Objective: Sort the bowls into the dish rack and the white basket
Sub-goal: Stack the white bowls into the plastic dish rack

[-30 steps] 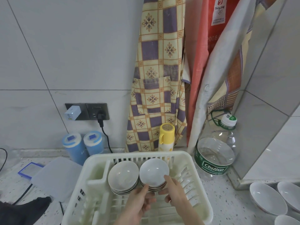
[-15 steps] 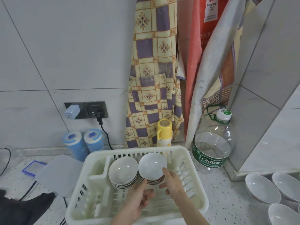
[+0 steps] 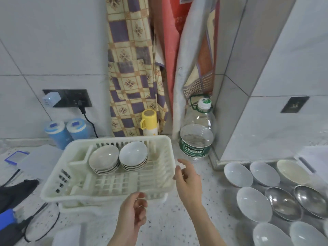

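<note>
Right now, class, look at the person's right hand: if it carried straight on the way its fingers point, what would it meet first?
The right hand points up and left, toward the white dish rack. It would probably meet the rack's right rim first; the stacked bowls lie farther in. Depth is unclear from one view.

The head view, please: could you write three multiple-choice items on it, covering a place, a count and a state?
1. Where are the bowl stacks?
A. At the rack's far end
B. On the counter, left of the rack
C. Beside the bottle

2. How many metal bowls lie on the counter?
A. None
B. Two
C. Five

3. What are the left hand and right hand holding?
A. One bowl each
B. The rack
C. Nothing

Key: 1 A, both stacks stand inside, by the far wall. 2 B, two shiny bowls lie among white ones. 3 C, both hands are loose and empty.
</note>
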Tool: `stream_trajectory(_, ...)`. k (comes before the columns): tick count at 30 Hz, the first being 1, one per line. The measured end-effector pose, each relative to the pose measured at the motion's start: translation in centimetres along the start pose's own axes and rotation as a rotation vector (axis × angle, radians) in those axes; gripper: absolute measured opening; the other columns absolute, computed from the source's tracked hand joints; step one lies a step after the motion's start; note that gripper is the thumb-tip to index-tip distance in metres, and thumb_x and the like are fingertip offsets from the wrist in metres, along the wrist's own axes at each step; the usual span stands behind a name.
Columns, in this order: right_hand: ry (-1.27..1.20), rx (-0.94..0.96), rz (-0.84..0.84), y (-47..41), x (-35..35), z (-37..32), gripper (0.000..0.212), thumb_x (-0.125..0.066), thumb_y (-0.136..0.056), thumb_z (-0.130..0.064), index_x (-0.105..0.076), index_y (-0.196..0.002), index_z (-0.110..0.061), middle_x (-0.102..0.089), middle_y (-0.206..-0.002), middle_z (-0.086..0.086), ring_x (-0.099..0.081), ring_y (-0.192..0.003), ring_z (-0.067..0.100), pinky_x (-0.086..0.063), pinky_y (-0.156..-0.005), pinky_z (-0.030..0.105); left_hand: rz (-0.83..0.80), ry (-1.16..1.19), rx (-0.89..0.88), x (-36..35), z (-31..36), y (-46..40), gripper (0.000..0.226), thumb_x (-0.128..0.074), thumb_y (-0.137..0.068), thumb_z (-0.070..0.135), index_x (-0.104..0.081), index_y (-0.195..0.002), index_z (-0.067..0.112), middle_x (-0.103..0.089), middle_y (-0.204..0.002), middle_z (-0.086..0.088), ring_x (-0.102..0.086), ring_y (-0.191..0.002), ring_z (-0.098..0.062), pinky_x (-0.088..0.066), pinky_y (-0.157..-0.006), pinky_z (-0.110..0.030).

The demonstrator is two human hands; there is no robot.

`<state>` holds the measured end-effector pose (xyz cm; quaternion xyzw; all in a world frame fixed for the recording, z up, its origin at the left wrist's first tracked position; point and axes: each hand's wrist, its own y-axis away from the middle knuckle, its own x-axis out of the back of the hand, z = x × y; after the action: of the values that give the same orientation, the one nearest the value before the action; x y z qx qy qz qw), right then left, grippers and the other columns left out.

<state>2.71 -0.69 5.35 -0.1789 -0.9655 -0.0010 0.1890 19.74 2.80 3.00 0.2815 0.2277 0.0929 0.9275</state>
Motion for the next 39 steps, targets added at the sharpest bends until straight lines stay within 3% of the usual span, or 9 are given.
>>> stream_trajectory(5,-0.093,-0.144,0.098,2.0,9.5,5.1,0.023,-0.05,-0.095,-0.018,-0.063,-0.106,-0.033,-0.069,-0.065,-0.01,-0.058,-0.056,0.001,-0.044,-0.052,0.016,-0.099,-0.366,0.18,-7.4,-8.3,2.4,0.025,-0.05,-0.097,0.023,-0.06,-0.092,0.001,-0.061,-0.056,-0.007,-0.036,-0.033,-0.014,-0.018,-0.036,-0.015)
stream_trajectory(9,-0.093,-0.258,0.083,3.0,15.2,8.6,0.024,-0.047,-0.095,-0.016,-0.064,-0.107,-0.029,-0.07,-0.066,-0.005,-0.053,-0.052,0.0,-0.041,-0.052,0.02,-0.226,-0.739,0.34,-12.8,-14.7,4.2,0.024,-0.054,-0.092,0.036,-0.053,-0.107,0.017,-0.074,-0.071,-0.006,-0.041,-0.037,-0.014,-0.021,-0.038,-0.016)
stream_trajectory(13,-0.117,-0.326,0.122,3.9,20.1,10.9,0.024,-0.049,-0.094,-0.014,-0.066,-0.104,-0.028,-0.071,-0.069,-0.002,-0.063,-0.069,0.009,-0.043,-0.06,0.024,-0.322,-0.883,0.35,-16.8,-19.7,5.5,0.061,-0.056,-0.072,0.059,-0.042,-0.122,0.028,-0.074,-0.085,-0.004,-0.044,-0.043,-0.011,-0.025,-0.039,-0.016)
stream_trajectory(15,-0.117,-0.337,0.145,4.1,22.2,11.8,0.026,-0.048,-0.093,-0.013,-0.067,-0.103,-0.027,-0.071,-0.069,-0.002,-0.064,-0.075,0.01,-0.043,-0.063,0.026,-0.331,-0.922,0.348,-18.4,-21.5,5.7,0.062,-0.055,-0.078,0.055,-0.036,-0.131,0.03,-0.073,-0.093,-0.006,-0.045,-0.044,-0.011,-0.027,-0.04,-0.017)
stream_trajectory(23,-0.156,-0.39,0.151,4.0,26.6,14.4,0.021,-0.05,-0.095,-0.017,-0.065,-0.107,-0.025,-0.072,-0.073,0.0,-0.066,-0.082,0.019,-0.043,-0.066,0.028,-0.363,-0.81,0.337,-20.2,-24.5,6.3,0.034,-0.047,-0.087,0.011,-0.044,-0.118,0.023,-0.072,-0.081,-0.01,-0.044,-0.038,-0.01,-0.026,-0.038,-0.02)
stream_trajectory(30,-0.163,-0.425,0.17,3.8,27.4,15.4,0.014,-0.054,-0.093,-0.022,-0.069,-0.092,-0.023,-0.07,-0.07,0.003,-0.064,-0.072,0.02,-0.047,-0.061,0.032,-0.256,-0.734,0.259,-16.7,-21.5,5.2,0.028,-0.051,-0.084,0.009,-0.061,-0.107,0.02,-0.076,-0.076,-0.016,-0.051,-0.045,-0.011,-0.023,-0.04,-0.019)
stream_trajectory(34,-0.082,-0.635,0.059,3.8,25.9,16.7,0.035,-0.056,-0.092,-0.038,-0.07,-0.081,-0.008,-0.069,-0.064,0.007,-0.048,-0.046,0.014,-0.035,-0.048,0.026,-0.131,-0.642,0.223,-13.4,-19.0,4.1,0.03,-0.052,-0.084,0.008,-0.061,-0.111,0.018,-0.075,-0.076,-0.021,-0.037,-0.044,-0.012,-0.023,-0.036,-0.019)
stream_trajectory(37,-0.131,-0.826,-0.042,3.4,24.4,17.2,0.049,-0.05,-0.095,-0.047,-0.066,-0.091,-0.001,-0.071,-0.068,0.012,-0.039,-0.044,0.014,-0.028,-0.039,0.021,-0.051,-0.566,0.171,-11.6,-17.5,3.6,0.029,-0.053,-0.085,0.008,-0.061,-0.111,0.017,-0.075,-0.078,-0.022,-0.037,-0.044,-0.012,-0.024,-0.037,-0.019)
stream_trajectory(39,-0.123,-0.851,-0.043,3.0,23.4,17.4,0.043,-0.049,-0.096,-0.044,-0.056,-0.101,-0.003,-0.074,-0.077,0.014,-0.041,-0.048,0.015,-0.03,-0.041,0.021,-0.015,-0.512,0.138,-10.7,-16.5,3.5,0.028,-0.052,-0.086,0.007,-0.061,-0.111,0.016,-0.075,-0.077,-0.022,-0.039,-0.041,-0.01,-0.025,-0.036,-0.019)
